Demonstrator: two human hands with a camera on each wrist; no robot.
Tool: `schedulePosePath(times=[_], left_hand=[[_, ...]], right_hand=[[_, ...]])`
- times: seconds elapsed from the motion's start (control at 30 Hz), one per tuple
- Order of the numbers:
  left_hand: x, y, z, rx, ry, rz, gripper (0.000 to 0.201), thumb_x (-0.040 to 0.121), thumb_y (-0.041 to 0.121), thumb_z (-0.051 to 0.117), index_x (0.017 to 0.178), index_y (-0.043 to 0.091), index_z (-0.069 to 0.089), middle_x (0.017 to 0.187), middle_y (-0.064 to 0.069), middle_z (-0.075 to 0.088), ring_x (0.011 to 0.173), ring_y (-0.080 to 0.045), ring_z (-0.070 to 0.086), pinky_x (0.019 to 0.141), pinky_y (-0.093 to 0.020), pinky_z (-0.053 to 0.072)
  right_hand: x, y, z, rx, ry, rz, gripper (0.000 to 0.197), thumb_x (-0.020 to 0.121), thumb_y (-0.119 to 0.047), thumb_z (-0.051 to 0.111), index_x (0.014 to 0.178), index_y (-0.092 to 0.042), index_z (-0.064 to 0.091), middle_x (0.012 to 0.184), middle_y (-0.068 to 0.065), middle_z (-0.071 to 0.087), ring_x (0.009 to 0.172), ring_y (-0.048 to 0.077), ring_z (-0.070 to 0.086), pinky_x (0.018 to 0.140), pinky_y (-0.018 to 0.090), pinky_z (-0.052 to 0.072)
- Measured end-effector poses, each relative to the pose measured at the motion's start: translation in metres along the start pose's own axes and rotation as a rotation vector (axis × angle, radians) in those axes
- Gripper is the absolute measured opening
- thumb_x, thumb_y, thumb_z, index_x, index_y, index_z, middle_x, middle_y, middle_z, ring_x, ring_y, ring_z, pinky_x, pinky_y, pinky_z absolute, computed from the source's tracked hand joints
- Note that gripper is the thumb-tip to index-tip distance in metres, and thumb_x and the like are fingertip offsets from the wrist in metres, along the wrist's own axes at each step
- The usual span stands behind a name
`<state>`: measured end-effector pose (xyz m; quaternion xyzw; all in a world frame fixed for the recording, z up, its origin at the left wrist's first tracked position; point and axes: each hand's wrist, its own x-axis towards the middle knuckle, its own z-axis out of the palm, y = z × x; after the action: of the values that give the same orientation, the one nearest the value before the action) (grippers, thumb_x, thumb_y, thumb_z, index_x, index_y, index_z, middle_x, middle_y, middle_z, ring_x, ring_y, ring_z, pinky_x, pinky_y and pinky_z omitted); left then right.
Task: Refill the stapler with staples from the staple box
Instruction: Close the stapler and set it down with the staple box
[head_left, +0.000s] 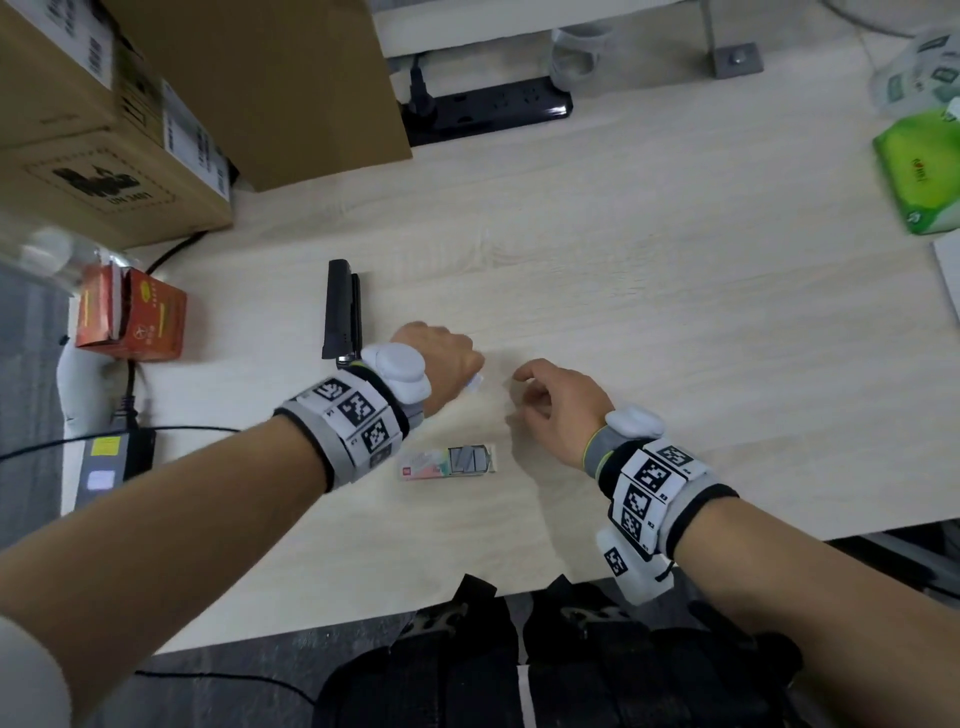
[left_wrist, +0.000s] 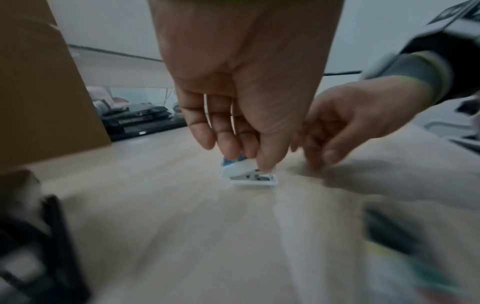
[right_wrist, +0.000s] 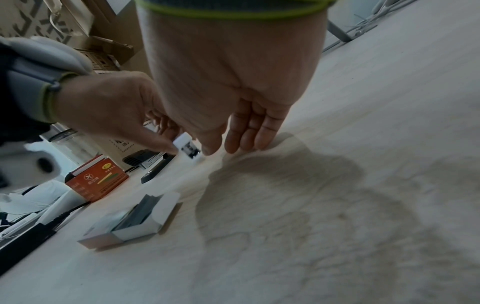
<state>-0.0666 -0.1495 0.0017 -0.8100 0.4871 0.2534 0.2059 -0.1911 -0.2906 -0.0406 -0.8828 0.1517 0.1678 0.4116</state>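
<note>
A small white stapler stands on the wooden table; its metal front shows in the left wrist view. My left hand grips it from above, fingers and thumb curled round its top. My right hand hovers just right of the stapler, fingers relaxed and holding nothing, fingertips close to the table. The staple box lies open near the front edge, grey staple strips showing inside.
A long black stapler-like device lies left of my left hand. An orange carton and cardboard boxes stand at the left, a black power strip at the back, a green tissue pack at the right.
</note>
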Motion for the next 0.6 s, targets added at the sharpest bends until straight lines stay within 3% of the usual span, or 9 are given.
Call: schedulePosePath(times=[0.1,0.2,0.37,0.47,0.53,0.6], left_hand=[[0.013,-0.03,-0.011,0.053,0.044,0.01,0.019,0.09,0.014,0.052,0.107,0.02,0.053,0.107,-0.002,0.055,0.087,-0.026,0.056,0.067,-0.034,0.042],[0.029,-0.058,-0.016,0.114,0.06,0.028,0.024,0.088,0.011,0.052,0.11,0.021,0.052,0.109,-0.002,0.052,0.078,-0.024,0.051,0.06,-0.032,0.04],[0.043,-0.085,-0.003,0.141,0.056,0.005,0.033,0.087,0.01,0.051,0.115,0.027,0.05,0.111,0.0,0.049,0.077,-0.021,0.045,0.059,-0.032,0.041],[0.041,-0.09,0.01,0.091,0.093,-0.02,0.043,0.087,0.008,0.051,0.124,0.029,0.045,0.114,0.0,0.049,0.084,-0.024,0.052,0.061,-0.033,0.046],[0.033,-0.085,0.016,0.001,0.179,-0.051,0.054,0.088,0.006,0.048,0.136,0.028,0.036,0.116,-0.004,0.051,0.088,-0.029,0.056,0.061,-0.034,0.044],[0.02,-0.077,0.022,-0.137,0.354,-0.069,0.056,0.087,0.006,0.049,0.138,0.025,0.034,0.111,-0.008,0.055,0.084,-0.033,0.059,0.059,-0.037,0.046]], right_hand=[[-0.002,0.002,-0.002,0.018,0.009,-0.003,0.031,0.082,-0.015,0.06,0.111,-0.026,0.052,0.092,0.0,0.065,0.084,0.023,0.062,0.078,0.042,0.055],[-0.005,0.005,-0.002,0.01,0.028,-0.002,0.031,0.083,-0.013,0.059,0.11,-0.027,0.052,0.09,-0.001,0.064,0.084,0.021,0.062,0.076,0.041,0.055],[-0.011,0.011,-0.002,-0.004,0.043,0.009,0.029,0.085,-0.019,0.061,0.109,-0.029,0.051,0.089,-0.004,0.064,0.084,0.017,0.061,0.074,0.039,0.055],[-0.015,0.012,-0.001,-0.012,0.034,0.006,0.028,0.085,-0.021,0.061,0.11,-0.028,0.051,0.089,-0.004,0.065,0.085,0.018,0.06,0.074,0.037,0.054],[-0.017,0.012,0.0,-0.014,0.035,-0.002,0.028,0.085,-0.021,0.061,0.11,-0.028,0.051,0.09,-0.004,0.065,0.086,0.018,0.06,0.073,0.034,0.053],[-0.019,0.009,0.003,-0.021,0.021,-0.01,0.028,0.085,-0.021,0.062,0.11,-0.029,0.052,0.09,-0.005,0.065,0.087,0.017,0.06,0.072,0.033,0.052]])
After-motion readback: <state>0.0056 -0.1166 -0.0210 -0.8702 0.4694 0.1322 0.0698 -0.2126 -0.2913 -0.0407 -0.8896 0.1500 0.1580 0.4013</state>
